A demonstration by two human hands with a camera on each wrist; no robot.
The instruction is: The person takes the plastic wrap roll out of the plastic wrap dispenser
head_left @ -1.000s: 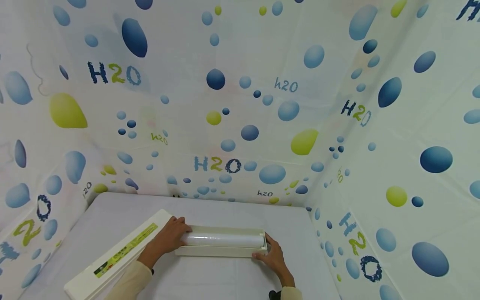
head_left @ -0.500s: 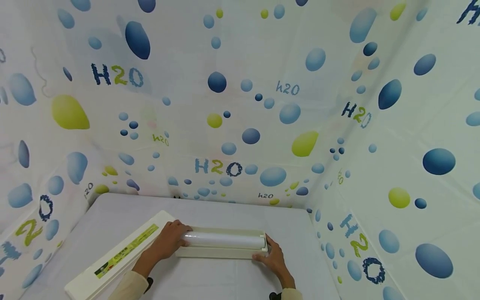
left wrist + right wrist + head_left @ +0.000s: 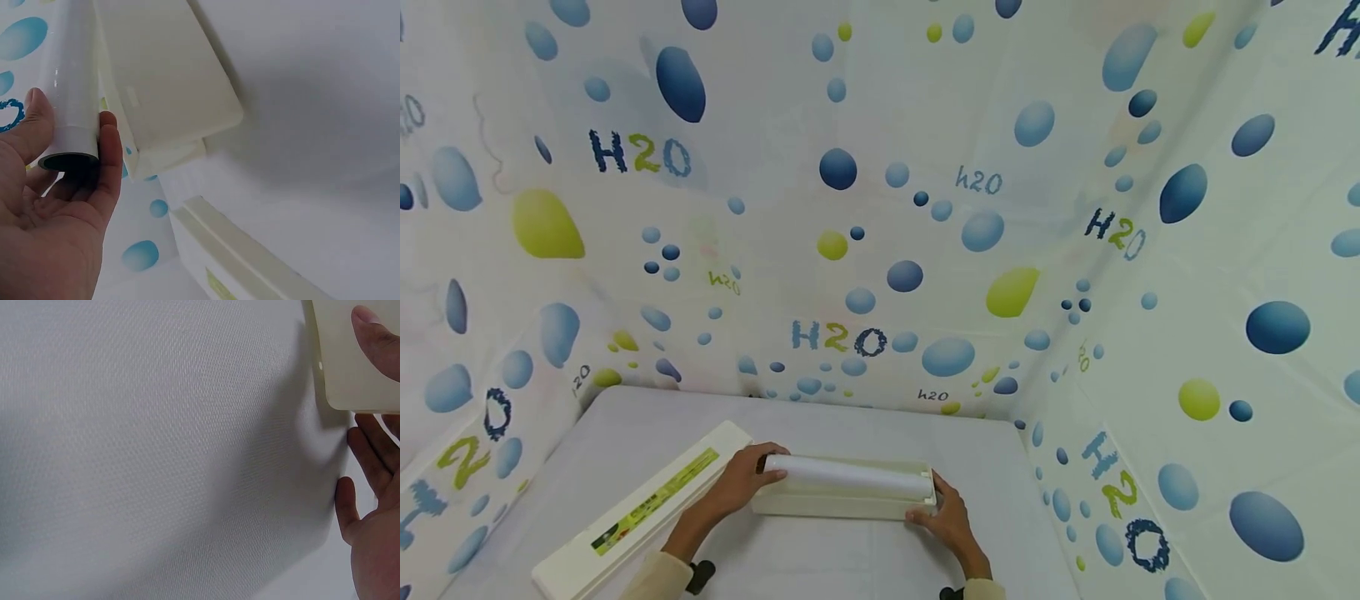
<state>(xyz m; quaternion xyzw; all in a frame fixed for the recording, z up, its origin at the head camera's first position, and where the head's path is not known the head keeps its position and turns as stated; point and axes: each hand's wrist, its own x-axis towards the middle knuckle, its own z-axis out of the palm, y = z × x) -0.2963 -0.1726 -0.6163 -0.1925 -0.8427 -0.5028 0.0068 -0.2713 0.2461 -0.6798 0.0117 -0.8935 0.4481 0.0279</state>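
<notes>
The left end of a shiny white roll [image 3: 850,477] is pinched by the left hand [image 3: 752,475], with the thumb on one side and the fingers on the other. From there the roll runs to the right, the long way of a white box [image 3: 827,506]. Its left end is held up over the box; its right end is lower, inside the box. The box's right end is gripped by the right hand [image 3: 946,508], thumb in front, fingers round the end. The roll is held by the left hand only. To the left, a long white lid [image 3: 647,500] is laid slantwise on the desk [image 3: 820,558]; its near tip is cut off. The box's floor under the roll is hidden. In the right wrist view, no roll can be seen.
</notes>
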